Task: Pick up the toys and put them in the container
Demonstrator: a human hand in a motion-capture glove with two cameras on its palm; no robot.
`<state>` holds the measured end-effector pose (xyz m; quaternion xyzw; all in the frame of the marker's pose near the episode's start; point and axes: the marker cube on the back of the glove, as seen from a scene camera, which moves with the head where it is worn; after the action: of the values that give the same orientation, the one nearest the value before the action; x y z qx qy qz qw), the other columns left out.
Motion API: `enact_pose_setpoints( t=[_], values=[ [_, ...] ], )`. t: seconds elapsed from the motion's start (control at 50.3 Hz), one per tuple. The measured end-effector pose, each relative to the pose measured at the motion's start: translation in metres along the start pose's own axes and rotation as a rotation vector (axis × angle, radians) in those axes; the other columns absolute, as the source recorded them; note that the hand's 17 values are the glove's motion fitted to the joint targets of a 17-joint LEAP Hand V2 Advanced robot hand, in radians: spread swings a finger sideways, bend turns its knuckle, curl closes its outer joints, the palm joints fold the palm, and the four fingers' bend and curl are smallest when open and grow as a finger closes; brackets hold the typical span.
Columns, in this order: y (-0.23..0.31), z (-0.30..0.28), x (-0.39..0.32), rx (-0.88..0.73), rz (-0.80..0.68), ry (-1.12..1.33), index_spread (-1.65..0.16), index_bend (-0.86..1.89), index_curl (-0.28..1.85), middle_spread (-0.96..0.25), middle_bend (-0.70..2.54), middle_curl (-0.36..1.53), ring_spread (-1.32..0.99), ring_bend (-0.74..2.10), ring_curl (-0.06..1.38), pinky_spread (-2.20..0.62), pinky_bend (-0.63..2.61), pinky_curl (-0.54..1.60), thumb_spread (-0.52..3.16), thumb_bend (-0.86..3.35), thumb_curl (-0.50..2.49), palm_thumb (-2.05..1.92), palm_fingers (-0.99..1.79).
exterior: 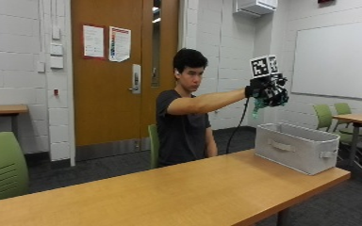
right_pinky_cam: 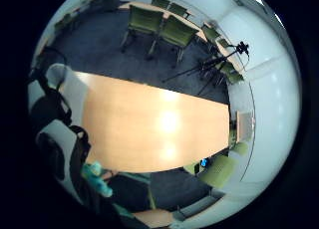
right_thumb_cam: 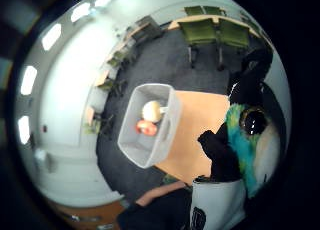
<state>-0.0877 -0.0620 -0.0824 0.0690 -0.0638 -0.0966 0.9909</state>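
Right hand (exterior: 266,92) raised, arm outstretched (fingers curled, gripping).

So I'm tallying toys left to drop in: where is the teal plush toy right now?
In the outside view the teal plush toy is held by the gloved right hand, raised above the grey container at the table's end.

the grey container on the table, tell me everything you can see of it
The container is a light grey, fabric-looking rectangular bin with an open top and a strap handle on its side and on its end. It stands upright near the far end of the wooden table, close to the edge. Seen from above, it already holds a cream round toy and a red-orange toy. Nothing touches it from outside; the gloved right hand, gripping a teal plush toy, is raised above it.
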Motion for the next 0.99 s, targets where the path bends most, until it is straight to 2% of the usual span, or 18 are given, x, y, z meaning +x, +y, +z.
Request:
enact_pose_setpoints(
  t=[0.04, 0.119, 0.139, 0.238, 0.318, 0.417, 0.497, 0.596, 0.636, 0.735, 0.855, 0.934, 0.954, 0.974, 0.994],
  values=[
    [-0.005, 0.0, -0.022, 0.003, -0.084, -0.007, -0.33, 0.43, 0.5, -0.34, 0.82, 0.76, -0.42, 1.13, 0.59, -0.44, 1.01, 0.46, 0.52, 0.12, 0.87, 0.59, 1.13],
    [-0.002, 0.001, -0.058, 0.011, -0.487, -0.022, -0.33, 0.42, 0.51, -0.34, 0.82, 0.76, -0.42, 1.14, 0.59, -0.44, 1.01, 0.47, 0.52, 0.11, 0.9, 0.59, 1.13],
    [-0.003, 0.002, -0.07, 0.011, -0.521, -0.025, -0.33, 0.42, 0.52, -0.34, 0.82, 0.76, -0.42, 1.14, 0.59, -0.44, 1.01, 0.46, 0.52, 0.11, 0.9, 0.59, 1.13],
    [-0.012, 0.004, -0.135, -0.002, -0.429, -0.021, -0.33, 0.4, 0.54, -0.34, 0.81, 0.76, -0.42, 1.14, 0.59, -0.44, 1.01, 0.47, 0.52, 0.11, 0.93, 0.59, 1.13],
    [-0.022, 0.009, -0.167, 0.007, -0.26, 0.037, -0.33, 0.39, 0.55, -0.34, 0.81, 0.76, -0.42, 1.15, 0.59, -0.44, 1.01, 0.47, 0.52, 0.1, 0.95, 0.59, 1.13],
    [-0.031, 0.015, -0.147, -0.001, -0.411, 0.0, -0.33, 0.38, 0.57, -0.34, 0.81, 0.77, -0.42, 1.14, 0.58, -0.44, 1.01, 0.47, 0.53, 0.1, 0.98, 0.6, 1.13],
    [-0.035, 0.02, -0.154, -0.032, -0.414, -0.108, -0.34, 0.36, 0.59, -0.34, 0.81, 0.77, -0.42, 1.15, 0.59, -0.44, 1.02, 0.47, 0.53, 0.09, 1.0, 0.6, 1.13],
    [-0.047, 0.041, -0.134, -0.009, -0.472, -0.003, -0.34, 0.34, 0.61, -0.34, 0.81, 0.77, -0.42, 1.15, 0.58, -0.44, 1.02, 0.47, 0.54, 0.09, 1.02, 0.6, 1.13],
    [-0.047, 0.046, -0.139, -0.007, -0.448, 0.001, -0.34, 0.34, 0.62, -0.34, 0.8, 0.77, -0.42, 1.15, 0.58, -0.44, 1.02, 0.47, 0.54, 0.09, 1.03, 0.6, 1.13],
    [-0.051, 0.056, -0.154, -0.025, -0.271, -0.061, -0.34, 0.33, 0.64, -0.34, 0.8, 0.77, -0.41, 1.15, 0.58, -0.43, 1.03, 0.48, 0.55, 0.08, 1.05, 0.6, 1.13],
    [-0.049, 0.075, -0.14, -0.05, -0.322, 0.077, -0.35, 0.31, 0.67, -0.34, 0.79, 0.78, -0.41, 1.15, 0.58, -0.43, 1.04, 0.48, 0.56, 0.07, 1.08, 0.59, 1.12],
    [-0.049, 0.078, -0.147, -0.096, -0.18, 0.038, -0.36, 0.21, 0.67, -0.35, 0.71, 0.76, -0.42, 1.12, 0.57, -0.44, 1.1, 0.5, 0.62, 0.01, 1.07, 0.52, 0.97],
    [-0.049, 0.079, -0.147, -0.108, -0.155, 0.034, -0.35, 0.09, 0.64, -0.34, 0.67, 0.74, -0.42, 1.14, 0.57, -0.45, 1.12, 0.5, 0.76, -0.05, 1.01, 0.39, 0.88],
    [-0.049, 0.08, -0.144, -0.123, -0.14, 0.036, -0.36, 0.1, 0.64, -0.34, 0.64, 0.74, -0.42, 1.13, 0.57, -0.45, 1.12, 0.5, 0.84, -0.08, 0.96, 0.32, 0.84],
    [-0.048, 0.082, -0.141, -0.142, -0.132, 0.039, -0.36, 0.06, 0.63, -0.33, 0.56, 0.71, -0.41, 1.09, 0.55, -0.44, 1.16, 0.5, 0.87, -0.14, 0.91, 0.19, 0.65]
  ],
)
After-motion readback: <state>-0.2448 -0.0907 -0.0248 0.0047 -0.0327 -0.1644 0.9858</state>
